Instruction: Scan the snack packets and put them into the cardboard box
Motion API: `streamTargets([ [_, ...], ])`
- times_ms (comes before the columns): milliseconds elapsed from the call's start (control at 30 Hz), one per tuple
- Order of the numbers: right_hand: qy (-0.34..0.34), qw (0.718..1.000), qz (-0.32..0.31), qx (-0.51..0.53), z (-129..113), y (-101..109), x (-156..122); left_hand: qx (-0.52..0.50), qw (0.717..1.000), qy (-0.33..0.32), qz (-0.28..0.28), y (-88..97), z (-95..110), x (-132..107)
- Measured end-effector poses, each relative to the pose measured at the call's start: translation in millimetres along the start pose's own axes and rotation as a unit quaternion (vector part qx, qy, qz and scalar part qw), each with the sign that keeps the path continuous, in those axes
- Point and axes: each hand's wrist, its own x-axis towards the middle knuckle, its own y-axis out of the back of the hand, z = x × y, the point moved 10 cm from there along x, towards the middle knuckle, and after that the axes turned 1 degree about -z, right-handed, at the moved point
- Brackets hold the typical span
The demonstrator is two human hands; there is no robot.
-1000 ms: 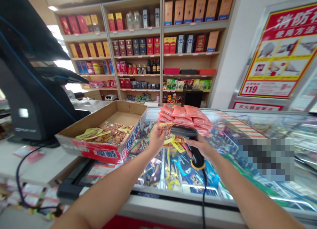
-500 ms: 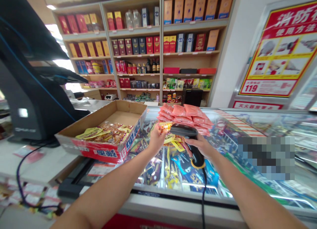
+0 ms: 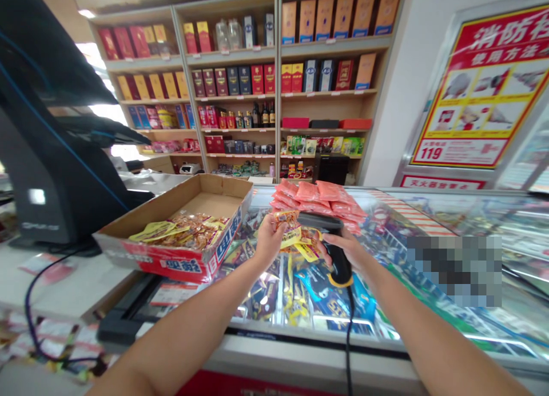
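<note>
My left hand [image 3: 268, 242] is closed round a few small snack packets [image 3: 294, 236] with yellow tags, held up over the glass freezer lid [image 3: 398, 236]. Right beside them, my right hand [image 3: 347, 250] grips a black barcode scanner [image 3: 328, 236] whose head points at the packets; its cord drops toward me. Both hands hover just in front of a stack of pink packets [image 3: 319, 199] lying on the glass.
An open cardboard box [image 3: 175, 253] of similar snack packets sits at the left on the freezer edge. A black till terminal [image 3: 47, 150] stands on the counter further left. Shelves of boxed goods [image 3: 257, 79] fill the back wall. A red poster [image 3: 480, 87] hangs at right.
Both hands and the scanner have stayed almost in place, shifting slightly left and up with the view. The packets remain in front of the scanner head.
</note>
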Motion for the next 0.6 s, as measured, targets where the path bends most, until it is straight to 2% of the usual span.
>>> streamTargets([
  [133, 0.015, 0.995, 0.052, 0.089, -7, 19, 1, -0.049, 0.998, 0.035, -0.028, -7.9, -3, -2],
  [233, 0.043, 0.986, 0.078, 0.14, -14, 32, 1, -0.058, 0.997, 0.05, -0.028, -13.8, 0, 2],
  [333, 0.078, 0.977, 0.096, 0.172, -20, 43, 3, -0.032, 0.995, 0.072, -0.065, -32.6, 3, 8],
  [400, 0.096, 0.974, 0.101, 0.18, -22, 48, 4, 0.025, 0.987, 0.092, -0.129, -54.9, 2, 10],
  [467, 0.105, 0.972, 0.1, 0.185, -22, 49, 5, 0.13, 0.969, 0.095, -0.188, -75.6, 0, 9],
  [533, 0.109, 0.971, 0.098, 0.19, -22, 49, 6, 0.261, 0.94, 0.062, -0.21, -87.9, 3, 10],
  [600, 0.113, 0.97, 0.095, 0.193, -21, 48, 7, 0.377, 0.903, 0.005, -0.205, -93.8, 14, 10],
])
